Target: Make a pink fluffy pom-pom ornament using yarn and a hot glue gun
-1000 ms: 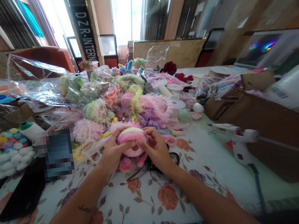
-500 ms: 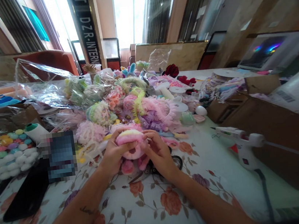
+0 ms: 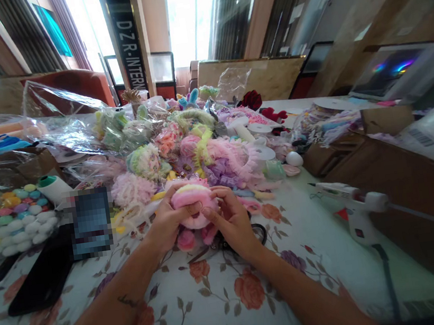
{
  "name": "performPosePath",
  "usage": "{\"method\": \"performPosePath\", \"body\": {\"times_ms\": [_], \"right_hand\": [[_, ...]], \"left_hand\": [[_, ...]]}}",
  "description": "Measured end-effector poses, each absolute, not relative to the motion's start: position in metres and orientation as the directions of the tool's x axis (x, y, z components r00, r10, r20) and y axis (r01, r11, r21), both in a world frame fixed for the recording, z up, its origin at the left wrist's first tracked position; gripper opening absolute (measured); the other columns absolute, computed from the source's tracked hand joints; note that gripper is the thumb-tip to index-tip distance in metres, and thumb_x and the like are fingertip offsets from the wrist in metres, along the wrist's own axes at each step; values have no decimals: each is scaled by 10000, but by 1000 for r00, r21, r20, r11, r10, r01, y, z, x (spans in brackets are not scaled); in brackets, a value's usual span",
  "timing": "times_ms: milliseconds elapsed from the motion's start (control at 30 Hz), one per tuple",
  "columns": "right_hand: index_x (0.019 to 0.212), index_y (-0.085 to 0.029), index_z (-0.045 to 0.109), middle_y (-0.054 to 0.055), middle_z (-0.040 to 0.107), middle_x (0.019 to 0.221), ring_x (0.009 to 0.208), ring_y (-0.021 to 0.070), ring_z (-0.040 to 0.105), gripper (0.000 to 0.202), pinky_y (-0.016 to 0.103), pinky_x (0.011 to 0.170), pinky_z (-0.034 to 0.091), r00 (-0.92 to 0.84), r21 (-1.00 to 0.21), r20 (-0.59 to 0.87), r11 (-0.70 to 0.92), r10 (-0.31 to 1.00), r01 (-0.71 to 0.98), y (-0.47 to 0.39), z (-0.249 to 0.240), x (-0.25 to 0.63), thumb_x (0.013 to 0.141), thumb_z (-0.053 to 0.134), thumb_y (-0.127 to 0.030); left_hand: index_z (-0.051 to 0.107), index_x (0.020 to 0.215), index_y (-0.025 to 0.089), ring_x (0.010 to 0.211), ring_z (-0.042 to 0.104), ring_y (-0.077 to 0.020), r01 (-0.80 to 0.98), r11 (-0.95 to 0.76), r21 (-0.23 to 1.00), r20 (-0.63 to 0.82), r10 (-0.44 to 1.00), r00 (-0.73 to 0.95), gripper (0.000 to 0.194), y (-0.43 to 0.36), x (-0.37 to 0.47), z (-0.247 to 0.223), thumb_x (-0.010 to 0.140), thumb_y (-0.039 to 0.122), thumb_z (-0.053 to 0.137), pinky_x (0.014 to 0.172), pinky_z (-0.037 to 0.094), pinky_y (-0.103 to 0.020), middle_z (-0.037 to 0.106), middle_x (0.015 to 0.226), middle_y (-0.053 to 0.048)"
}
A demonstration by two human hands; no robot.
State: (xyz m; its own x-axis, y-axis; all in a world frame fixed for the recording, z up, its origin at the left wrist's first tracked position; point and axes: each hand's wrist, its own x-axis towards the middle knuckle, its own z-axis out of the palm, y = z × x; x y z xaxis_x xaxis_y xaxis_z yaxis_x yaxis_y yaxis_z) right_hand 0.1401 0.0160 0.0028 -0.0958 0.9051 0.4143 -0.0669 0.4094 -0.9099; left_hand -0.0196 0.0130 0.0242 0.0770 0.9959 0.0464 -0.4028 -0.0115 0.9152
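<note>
A fluffy pink ring-shaped plush piece (image 3: 184, 199) with a pale yellow patch on top is between my hands above the table. My left hand (image 3: 167, 218) grips its left side, the thumb lying across the middle. On the other side, my right hand (image 3: 232, 217) has its thumb and fingers closed at the ring's right edge; whether it pinches something small there, I cannot tell. Below the ring show a pink pompom (image 3: 186, 240) and another pink fluffy piece (image 3: 209, 235). Black-handled scissors (image 3: 265, 235) lie on the cloth, partly hidden behind my right hand.
A heap of pastel fluffy trimmings (image 3: 215, 152) and clear plastic wrap (image 3: 63, 119) spreads across the back. Bagged pompoms (image 3: 18, 228), a thread spool (image 3: 56, 190) and a black phone-like slab (image 3: 43, 281) lie left. A white glue gun (image 3: 357, 208) and cardboard box (image 3: 414, 206) stand right.
My right thumb has shifted slightly up and in against the ring's right side. The whole view has moved a little; both hands stay on the plush ring.
</note>
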Motion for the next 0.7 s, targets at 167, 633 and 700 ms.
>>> {"method": "performPosePath", "body": {"times_ms": [167, 633, 700], "right_hand": [[997, -259, 614, 50, 572, 1113, 929, 192, 610, 306, 300, 739, 579, -93, -911, 412, 407, 906, -68, 18, 4, 141, 845, 765, -478], [1017, -271, 609, 59, 605, 1094, 941, 229, 646, 352, 314, 626, 588, -41, -920, 387, 384, 921, -75, 14, 4, 140, 840, 759, -536], [1012, -271, 619, 65, 610, 1097, 959, 237, 648, 352, 322, 637, 592, -33, -910, 413, 410, 910, -58, 14, 4, 141, 840, 756, -545]], "left_hand": [[685, 1134, 198, 780, 626, -165, -422, -17, 907, 63, 994, 94, 544, 14, -21, 22, 659, 310, 925, 683, 526, -256, 690, 907, -38], [602, 1321, 212, 819, 643, -183, -335, -42, 941, 79, 992, 97, 749, 12, -22, 25, 647, 266, 923, 716, 543, -276, 703, 991, -50], [618, 1301, 210, 787, 641, -177, -356, -39, 934, 74, 994, 84, 752, 13, -22, 24, 621, 258, 935, 700, 546, -278, 707, 964, -41]]}}
